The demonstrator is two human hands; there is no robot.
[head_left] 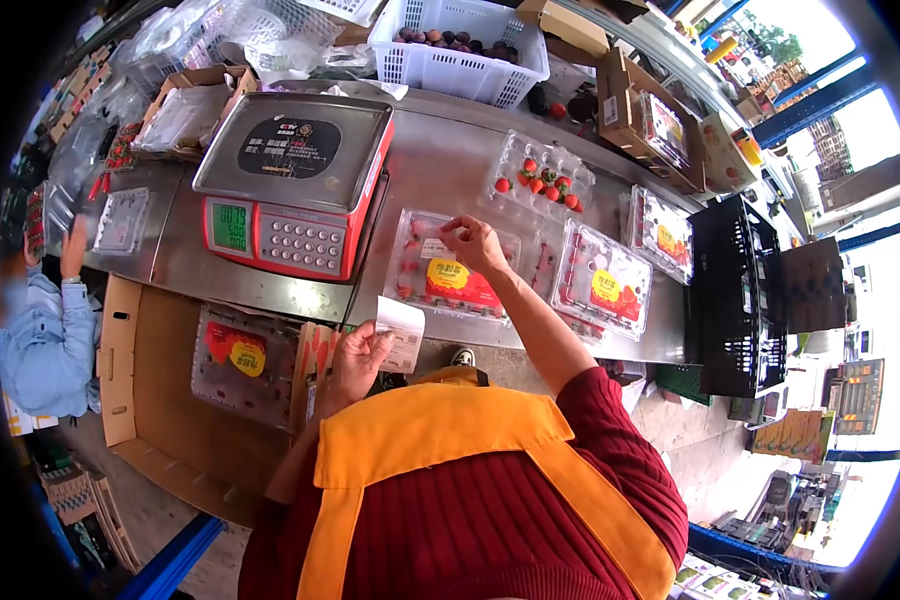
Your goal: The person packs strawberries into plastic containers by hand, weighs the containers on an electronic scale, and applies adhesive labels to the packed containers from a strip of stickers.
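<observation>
My left hand (360,360) is closed around a white sheet of printed labels (402,340), which curls at its top edge. Over a clear plastic strawberry box (410,288) on the steel table, my right hand (475,245) has its fingers pinched together. Whether anything is between those fingertips is too small to make out. A small white label (434,248) lies on the box lid just left of the fingertips, above the red and yellow brand print. Another closed strawberry box (602,285) stands to the right, stacked on a similar one.
A red electronic scale (300,240) stands on the left. Below it, a cardboard carton (170,420) holds a packed box. Loose strawberries lie in an open clear tray (545,185). Black crates (735,290) stand right, a white fruit basket (460,65) behind. A co-worker's sleeve (50,345) shows far left.
</observation>
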